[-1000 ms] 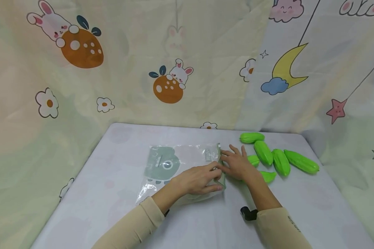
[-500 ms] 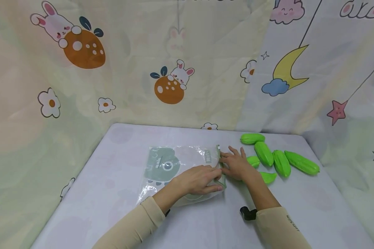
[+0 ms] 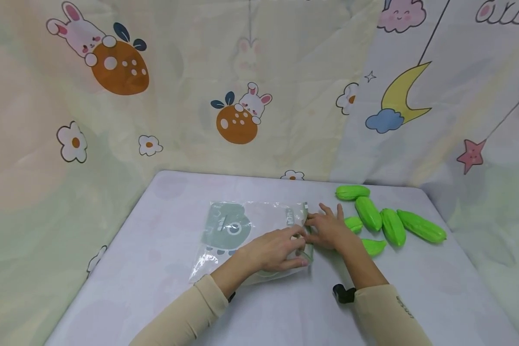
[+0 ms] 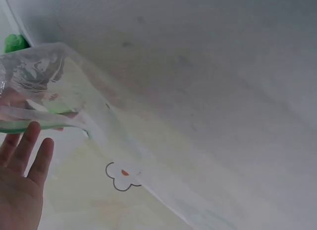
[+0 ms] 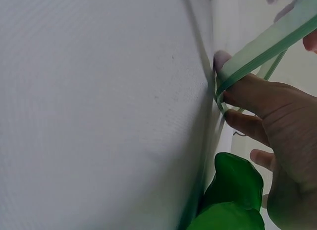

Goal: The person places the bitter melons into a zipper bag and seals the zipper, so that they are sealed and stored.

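A clear zip bag [image 3: 265, 214], printed with a grey-green cartoon creature, lies flat with its mouth toward the right. At that mouth my left hand [image 3: 274, 250] pinches the edge with bent fingers, thumb stretched to the right. My right hand [image 3: 330, 228] faces it and pinches the same edge, its outer fingers spread. In the right wrist view the green zip strip [image 5: 277, 46] runs over a finger of the right hand [image 5: 292, 121]. The left wrist view has the left hand [image 4: 22, 185] beside the plastic, with other fingers blurred through it.
Several bright green, ribbed vegetable-like pieces [image 3: 368, 214] lie right of the right hand, the nearest partly behind the wrist. A dark green one [image 5: 233, 185] shows close by in the right wrist view. A patterned cloth backdrop [image 3: 181, 96] stands behind the white table [image 3: 134, 288].
The fingertips of my left hand shift slightly at the bag's mouth, and its edge flexes a little. The right hand and the green pieces stay about where they were.
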`<state>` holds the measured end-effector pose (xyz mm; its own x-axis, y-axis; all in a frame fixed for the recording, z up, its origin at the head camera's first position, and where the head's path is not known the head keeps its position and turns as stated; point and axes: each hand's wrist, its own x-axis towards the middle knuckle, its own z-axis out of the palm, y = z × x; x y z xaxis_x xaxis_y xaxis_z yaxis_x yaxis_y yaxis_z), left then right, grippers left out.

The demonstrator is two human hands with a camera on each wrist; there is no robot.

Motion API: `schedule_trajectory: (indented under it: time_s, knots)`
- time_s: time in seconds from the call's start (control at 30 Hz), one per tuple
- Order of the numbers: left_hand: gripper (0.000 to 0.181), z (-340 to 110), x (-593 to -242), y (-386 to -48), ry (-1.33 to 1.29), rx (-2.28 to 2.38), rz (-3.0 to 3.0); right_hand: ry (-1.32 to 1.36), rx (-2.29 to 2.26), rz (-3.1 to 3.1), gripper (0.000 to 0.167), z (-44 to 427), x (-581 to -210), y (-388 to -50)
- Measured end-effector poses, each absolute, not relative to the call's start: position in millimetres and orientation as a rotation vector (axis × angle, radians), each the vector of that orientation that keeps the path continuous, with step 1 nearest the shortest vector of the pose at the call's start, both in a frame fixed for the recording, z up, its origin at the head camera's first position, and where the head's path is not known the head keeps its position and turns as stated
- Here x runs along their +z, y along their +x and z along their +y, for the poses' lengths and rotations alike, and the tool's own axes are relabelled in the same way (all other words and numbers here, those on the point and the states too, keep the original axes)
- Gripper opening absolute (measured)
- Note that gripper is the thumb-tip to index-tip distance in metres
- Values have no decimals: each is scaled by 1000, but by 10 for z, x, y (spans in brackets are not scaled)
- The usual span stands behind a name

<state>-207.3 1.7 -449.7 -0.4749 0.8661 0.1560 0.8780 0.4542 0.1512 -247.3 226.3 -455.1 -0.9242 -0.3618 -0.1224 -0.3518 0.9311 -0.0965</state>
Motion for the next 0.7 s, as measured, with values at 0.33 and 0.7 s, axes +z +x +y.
schedule_trajectory:
  time_s: [0.33,0.7]
  knots:
    - [55,-67,-4513,-2023,-1449,-338,-2839,-531,-101,2947,57,2259,-4513,-2497]
    - [50,-20,-4569,-2077,-1454,-336,-2984,-530,-95,2935,59,2259,-4529,-2488]
